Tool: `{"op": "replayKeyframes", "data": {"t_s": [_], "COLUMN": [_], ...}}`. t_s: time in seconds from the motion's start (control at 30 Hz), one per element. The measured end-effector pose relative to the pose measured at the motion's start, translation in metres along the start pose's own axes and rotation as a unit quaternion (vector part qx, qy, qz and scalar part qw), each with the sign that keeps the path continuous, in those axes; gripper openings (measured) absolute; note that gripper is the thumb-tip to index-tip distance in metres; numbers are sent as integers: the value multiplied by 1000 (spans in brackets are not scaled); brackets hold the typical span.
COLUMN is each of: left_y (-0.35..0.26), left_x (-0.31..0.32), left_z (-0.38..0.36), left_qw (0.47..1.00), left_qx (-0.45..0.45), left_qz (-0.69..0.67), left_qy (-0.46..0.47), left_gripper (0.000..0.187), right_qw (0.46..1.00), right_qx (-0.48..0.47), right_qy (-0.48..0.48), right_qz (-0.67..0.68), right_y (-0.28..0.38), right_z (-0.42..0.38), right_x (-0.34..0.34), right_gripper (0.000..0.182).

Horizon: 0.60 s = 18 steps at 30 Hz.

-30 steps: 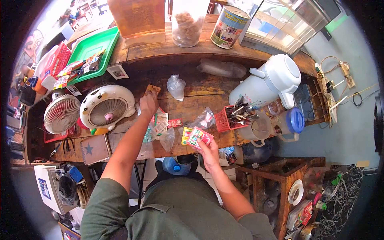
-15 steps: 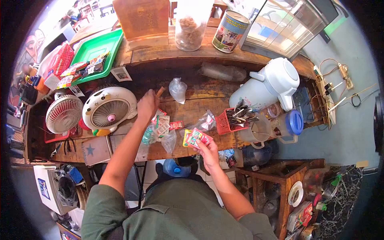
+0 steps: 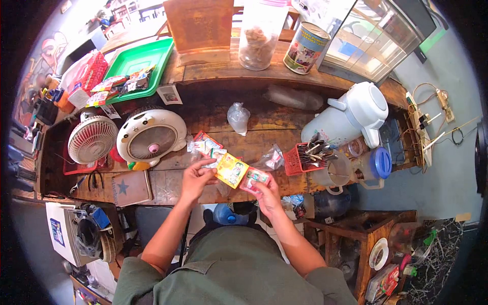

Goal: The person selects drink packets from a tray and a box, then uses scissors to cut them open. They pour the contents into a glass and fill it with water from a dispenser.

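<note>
Between my hands, above the front edge of the wooden desk (image 3: 170, 184), are two small packets. My left hand (image 3: 197, 179) pinches the yellow packet (image 3: 232, 171) at its left side. The red packet (image 3: 253, 180) is gripped by my right hand (image 3: 268, 194), and its left edge meets the yellow one. Behind my left hand, other red and white packets (image 3: 207, 142) lie on the desk, partly hidden. A clear plastic bag (image 3: 272, 158) rests to the right, beside a red basket of cutlery (image 3: 293, 161). Farther back stands a knotted plastic bag (image 3: 238, 119).
Two fans (image 3: 93, 140) and a notebook (image 3: 130, 188) are at the left. A green tray (image 3: 157, 63) sits on the upper shelf near a jar (image 3: 258, 46) and a tin (image 3: 306, 48). A large thermos (image 3: 351, 114) and a blue-lidded pitcher (image 3: 377, 163) stand right.
My left hand has come back from the rear of the desk to the packets and now holds the yellow one. The two packets, overlapped before, are spread apart. The view has shifted slightly.
</note>
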<state>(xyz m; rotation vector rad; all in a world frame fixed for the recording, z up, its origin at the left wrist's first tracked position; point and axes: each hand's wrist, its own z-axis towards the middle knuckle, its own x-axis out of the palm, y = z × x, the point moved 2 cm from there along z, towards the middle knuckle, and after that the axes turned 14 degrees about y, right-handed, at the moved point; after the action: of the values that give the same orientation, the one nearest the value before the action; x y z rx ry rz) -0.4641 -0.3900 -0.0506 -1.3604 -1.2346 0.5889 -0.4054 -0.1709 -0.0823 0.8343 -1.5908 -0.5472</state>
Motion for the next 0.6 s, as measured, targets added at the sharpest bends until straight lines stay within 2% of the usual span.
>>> {"op": "replayKeyframes", "data": {"t_s": [0.07, 0.1, 0.13, 0.2, 0.27, 0.33, 0.37, 0.4, 0.47, 0.5, 0.53, 0.6], "left_y": [12, 10, 18, 37, 43, 52, 54, 58, 65, 56, 57, 59], "left_x": [3, 14, 20, 29, 46, 62, 71, 77, 88, 98, 100, 104], "left_z": [-4, -8, -8, -7, -4, -2, -3, -3, -5, -11, -12, -14], "left_qw": [999, 998, 998, 995, 992, 990, 988, 988, 994, 996, 996, 987], "left_qx": [-12, -19, -19, 25, 23, 55, 70, 68, 96, 88, 86, 43], "left_qz": [-42, -46, -46, -83, -96, -93, -106, -107, -18, -26, -27, 55], "left_qy": [-11, -32, -34, -56, -73, -94, -90, -89, -40, 14, 17, 146], "left_gripper": [30, 22, 22, 16, 10, 11, 9, 9, 8, 7, 7, 8], "right_qw": [997, 995, 995, 991, 991, 983, 970, 970, 924, 940, 940, 975], "right_qx": [-32, -9, -7, -62, -69, -177, -239, -238, -269, -268, -269, -219], "right_qy": [34, 15, 16, 20, 16, -13, -16, -18, -68, -69, -73, -34], "right_qz": [69, 98, 99, 114, 117, 47, -36, -36, -261, -198, -198, -4], "right_y": [-5, 1, -3, -11, -6, -2, -5, -4, 3, 3, 5, 10], "right_z": [2, -1, 1, 4, 3, 1, 1, -1, -6, -3, -4, -7], "right_x": [1, 12, 13, 13, 24, 27, 25, 26, 29, 26, 22, 10], "right_gripper": [34, 40, 40, 39, 37, 38, 41, 41, 41, 42, 42, 42]}}
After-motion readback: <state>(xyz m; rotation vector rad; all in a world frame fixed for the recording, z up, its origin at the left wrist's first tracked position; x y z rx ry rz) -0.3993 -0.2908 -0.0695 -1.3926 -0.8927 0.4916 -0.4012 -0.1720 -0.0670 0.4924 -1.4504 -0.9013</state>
